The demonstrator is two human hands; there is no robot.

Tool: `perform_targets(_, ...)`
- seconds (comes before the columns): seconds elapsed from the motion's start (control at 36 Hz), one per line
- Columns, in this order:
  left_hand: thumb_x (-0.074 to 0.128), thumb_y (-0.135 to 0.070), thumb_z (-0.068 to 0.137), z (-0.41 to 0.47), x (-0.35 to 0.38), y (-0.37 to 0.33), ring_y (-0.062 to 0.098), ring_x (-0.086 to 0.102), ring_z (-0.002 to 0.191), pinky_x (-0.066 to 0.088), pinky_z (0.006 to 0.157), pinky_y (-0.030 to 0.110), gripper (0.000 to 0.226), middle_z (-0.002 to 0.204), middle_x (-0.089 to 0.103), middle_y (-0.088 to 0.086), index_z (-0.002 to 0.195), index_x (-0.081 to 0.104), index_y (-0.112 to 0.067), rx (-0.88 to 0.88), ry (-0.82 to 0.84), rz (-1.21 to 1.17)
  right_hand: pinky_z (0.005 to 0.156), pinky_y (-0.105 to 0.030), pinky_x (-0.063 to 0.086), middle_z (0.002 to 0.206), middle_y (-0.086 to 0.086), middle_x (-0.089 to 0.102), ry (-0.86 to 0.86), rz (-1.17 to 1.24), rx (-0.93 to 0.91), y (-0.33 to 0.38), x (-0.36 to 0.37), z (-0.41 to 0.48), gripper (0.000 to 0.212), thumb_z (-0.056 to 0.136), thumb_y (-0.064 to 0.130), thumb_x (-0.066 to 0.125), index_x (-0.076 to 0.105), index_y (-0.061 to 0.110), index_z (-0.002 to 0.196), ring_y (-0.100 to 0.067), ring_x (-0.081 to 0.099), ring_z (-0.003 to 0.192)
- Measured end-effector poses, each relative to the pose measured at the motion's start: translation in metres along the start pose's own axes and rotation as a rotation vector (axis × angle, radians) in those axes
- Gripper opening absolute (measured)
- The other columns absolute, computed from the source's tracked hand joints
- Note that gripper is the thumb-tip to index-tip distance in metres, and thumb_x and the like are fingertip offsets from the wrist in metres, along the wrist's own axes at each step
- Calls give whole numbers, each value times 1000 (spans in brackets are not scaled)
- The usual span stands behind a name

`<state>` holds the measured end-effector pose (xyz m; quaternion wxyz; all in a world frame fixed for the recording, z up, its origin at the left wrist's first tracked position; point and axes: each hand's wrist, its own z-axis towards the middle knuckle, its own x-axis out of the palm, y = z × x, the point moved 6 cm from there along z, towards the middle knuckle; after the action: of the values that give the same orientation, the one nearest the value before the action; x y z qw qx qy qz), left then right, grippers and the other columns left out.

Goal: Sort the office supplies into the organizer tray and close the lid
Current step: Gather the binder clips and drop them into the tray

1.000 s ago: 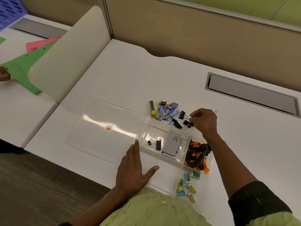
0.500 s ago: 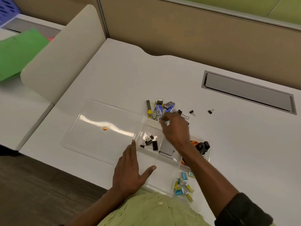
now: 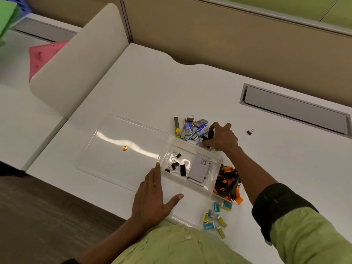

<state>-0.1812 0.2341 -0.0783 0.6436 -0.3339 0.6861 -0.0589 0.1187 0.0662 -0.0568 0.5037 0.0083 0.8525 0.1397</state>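
Note:
A clear organizer tray (image 3: 190,210) sits at the desk's near edge, its clear lid (image 3: 122,147) lying open flat to the left. One compartment holds several black binder clips (image 3: 176,164), another a grey card box (image 3: 201,166), another an orange-black lanyard (image 3: 227,181), another small blue and yellow packets (image 3: 216,216). My left hand (image 3: 152,197) rests flat on the tray's near-left corner. My right hand (image 3: 222,138) is just behind the tray, its fingers pinching a black binder clip (image 3: 210,134) beside a pile of USB sticks (image 3: 191,128).
One loose binder clip (image 3: 250,132) lies on the white desk to the right. A grey cable hatch (image 3: 293,113) is set into the desk at the back right. A curved white divider (image 3: 76,65) stands left, with pink (image 3: 43,56) and green paper beyond it.
My right hand left the binder-clip compartment and went back to the pile behind the tray, taking hold of a black clip. More clips now lie in that compartment. My left hand stayed put.

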Motion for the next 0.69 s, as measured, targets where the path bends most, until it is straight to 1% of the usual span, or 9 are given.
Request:
perform_targets(0.08, 41, -98, 82, 0, -1, -1, 24, 34, 157, 34, 123, 43, 122, 174, 23, 3, 167, -17, -32, 1, 2, 2, 69, -44, 66, 117, -8, 38, 36, 152, 45, 1, 1, -1, 70, 62, 49, 94, 53, 32, 116, -26, 69, 77)
perform_targets(0.17, 40, -98, 82, 0, -2, -2, 25, 35, 156, 36, 122, 43, 122, 174, 25, 5, 168, -16, -30, 0, 3, 12, 65, -43, 66, 113, -7, 43, 33, 217, 89, 0, -1, -3, 60, 63, 34, 93, 54, 33, 108, -25, 70, 70)
perform_targets(0.22, 40, -98, 82, 1, -2, -1, 24, 35, 156, 36, 122, 44, 123, 174, 25, 5, 168, -15, -29, -2, 8, 13, 71, -46, 66, 109, -6, 55, 2, 251, 93, -1, -2, -4, 52, 65, 29, 90, 55, 31, 103, -27, 73, 72)
perform_targets(0.31, 40, -98, 82, 1, -2, -1, 24, 34, 157, 36, 123, 45, 123, 174, 24, 5, 168, -15, -28, -2, 13, 11, 85, -47, 62, 93, 0, 72, -55, 303, 104, -7, -1, -5, 36, 69, 27, 85, 59, 29, 94, -24, 74, 79)
perform_targets(0.33, 40, -98, 82, 0, -2, -1, 24, 34, 157, 36, 123, 45, 123, 174, 25, 5, 168, -14, -28, 0, 10, 12, 85, -45, 62, 89, 1, 74, -61, 321, 108, -9, -1, -6, 32, 70, 25, 86, 62, 27, 91, -23, 75, 78)
perform_targets(0.44, 39, -98, 83, 0, -3, -2, 24, 34, 157, 37, 124, 44, 123, 174, 25, 6, 168, -14, -27, 5, 8, 16, 74, -42, 66, 85, -2, 78, -12, 397, 85, -14, -1, -7, 20, 70, 13, 90, 77, 22, 83, -18, 77, 70)
perform_targets(0.53, 38, -98, 83, 0, -3, -2, 24, 32, 158, 36, 125, 44, 123, 175, 24, 6, 168, -16, -27, 11, 13, 16, 78, -41, 66, 76, -1, 77, -48, 358, 67, -17, -7, -9, 12, 70, 10, 87, 80, 17, 77, -17, 75, 71)
perform_targets(0.61, 36, -99, 82, 1, -3, -1, 23, 28, 160, 33, 128, 45, 122, 176, 20, 5, 166, -21, -30, 7, 30, 15, 81, -42, 65, 77, -2, 78, -69, 379, 84, -19, -12, -14, 10, 72, 5, 84, 80, 13, 76, -20, 76, 77)
perform_targets(0.69, 35, -100, 82, 1, -2, -1, 23, 28, 160, 32, 128, 45, 123, 176, 19, 5, 166, -20, -30, -1, 35, 11, 82, -40, 64, 76, -1, 77, -94, 420, 89, -18, -21, -22, 10, 74, 4, 84, 81, 13, 77, -20, 77, 81)
